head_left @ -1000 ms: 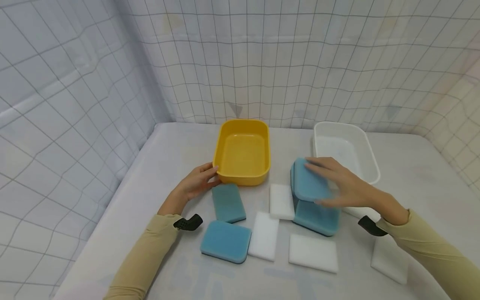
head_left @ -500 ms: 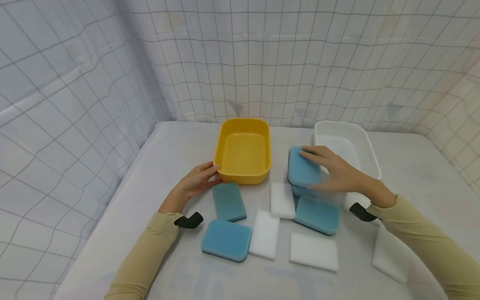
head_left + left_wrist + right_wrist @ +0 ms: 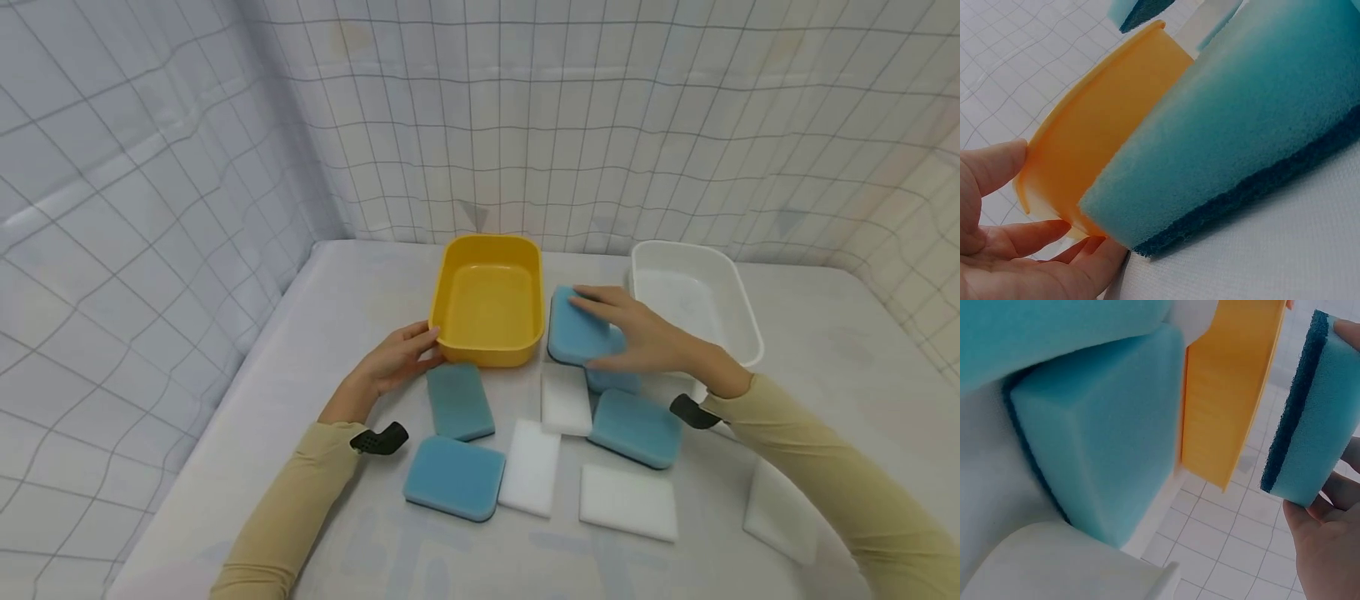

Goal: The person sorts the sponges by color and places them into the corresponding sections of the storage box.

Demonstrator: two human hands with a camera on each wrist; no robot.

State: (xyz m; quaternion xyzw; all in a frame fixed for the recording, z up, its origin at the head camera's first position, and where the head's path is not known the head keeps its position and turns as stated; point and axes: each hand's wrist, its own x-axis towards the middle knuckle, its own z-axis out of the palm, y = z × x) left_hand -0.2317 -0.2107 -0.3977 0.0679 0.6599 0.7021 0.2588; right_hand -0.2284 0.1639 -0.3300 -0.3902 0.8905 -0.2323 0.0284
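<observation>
My right hand (image 3: 645, 333) holds a blue sponge (image 3: 573, 329) with a dark scouring layer, just right of the yellow tub (image 3: 487, 358). In the right wrist view, that sponge is up off the table, gripped between thumb and fingers. My left hand (image 3: 397, 358) grips the tub's near-left corner, thumb at the rim and fingers low on its wall. The tub holds nothing. Another blue sponge (image 3: 611, 382) lies partly hidden under my right hand. A teal sponge (image 3: 460, 402) lies close to my left hand, large in the left wrist view.
A white tub (image 3: 750, 333) stands at the back right, partly behind my right hand. Nearer lie a blue sponge (image 3: 453, 477), another blue sponge (image 3: 636, 427) and several white sponge blocks (image 3: 529, 468). A gridded white cloth (image 3: 495, 125) hangs behind the table.
My right hand has lifted the blue sponge and carried it left and away from me, toward the yellow tub. The left hand has stayed at the tub's corner.
</observation>
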